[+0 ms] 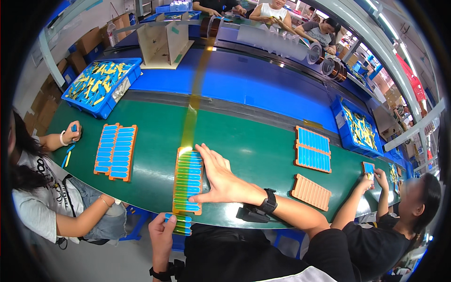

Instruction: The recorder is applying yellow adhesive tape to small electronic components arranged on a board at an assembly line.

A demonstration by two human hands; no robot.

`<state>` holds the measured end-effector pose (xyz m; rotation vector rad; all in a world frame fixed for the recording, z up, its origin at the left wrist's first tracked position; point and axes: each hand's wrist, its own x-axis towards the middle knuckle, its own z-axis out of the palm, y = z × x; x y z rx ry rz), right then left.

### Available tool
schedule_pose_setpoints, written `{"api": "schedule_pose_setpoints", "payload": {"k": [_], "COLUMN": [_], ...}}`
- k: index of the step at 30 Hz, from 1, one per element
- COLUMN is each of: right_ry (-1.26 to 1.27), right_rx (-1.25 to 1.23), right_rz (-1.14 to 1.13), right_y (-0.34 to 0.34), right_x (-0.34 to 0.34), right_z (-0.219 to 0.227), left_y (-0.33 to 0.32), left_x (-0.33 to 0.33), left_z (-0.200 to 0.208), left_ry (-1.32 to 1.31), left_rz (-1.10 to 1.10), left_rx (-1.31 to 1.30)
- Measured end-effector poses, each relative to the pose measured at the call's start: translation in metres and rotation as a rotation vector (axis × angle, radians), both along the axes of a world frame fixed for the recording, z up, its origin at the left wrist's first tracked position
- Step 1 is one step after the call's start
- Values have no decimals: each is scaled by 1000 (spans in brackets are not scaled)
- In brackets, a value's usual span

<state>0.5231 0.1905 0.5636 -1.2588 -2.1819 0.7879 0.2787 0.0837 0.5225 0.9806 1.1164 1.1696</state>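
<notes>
A strip of clear amber tape [190,122] runs from the tape roll [212,28] at the far side down over an orange slotted tray [196,211] in front of me. Rows of slim blue pieces [194,176] fill this tray, and the tape covers their left part. My left hand [162,233] pinches the tape's near end just off the table edge, where several blue pieces hang on it. Spread over the tray's right side, my right hand [220,177] has its fingertips at the far end and its thumb on the lower pieces.
Filled trays [116,151] lie at left, with more filled trays [312,149] and an empty tray [311,191] at right. Blue bins [101,87] [358,127] hold loose blue and yellow pieces. Co-workers sit close on both sides. A wooden stand [164,44] rises beyond.
</notes>
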Motion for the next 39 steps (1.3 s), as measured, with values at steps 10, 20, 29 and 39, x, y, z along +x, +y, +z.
{"api": "schedule_pose_setpoints", "payload": {"k": [10, 20, 29, 39], "right_ry": [-63, -8, 169, 210], "right_rx": [-19, -31, -78, 69], "right_rz": [21, 9, 46, -89], "right_y": [3, 1, -5, -12], "right_x": [2, 7, 21, 15], "right_z": [0, -1, -8, -11], "left_y": [3, 3, 12, 19], "left_x": [4, 3, 5, -8], "left_z": [-2, -3, 1, -9], "left_ry": [-3, 48, 66, 244], "left_rz": [7, -14, -57, -198], "left_rx": [17, 6, -59, -132]}}
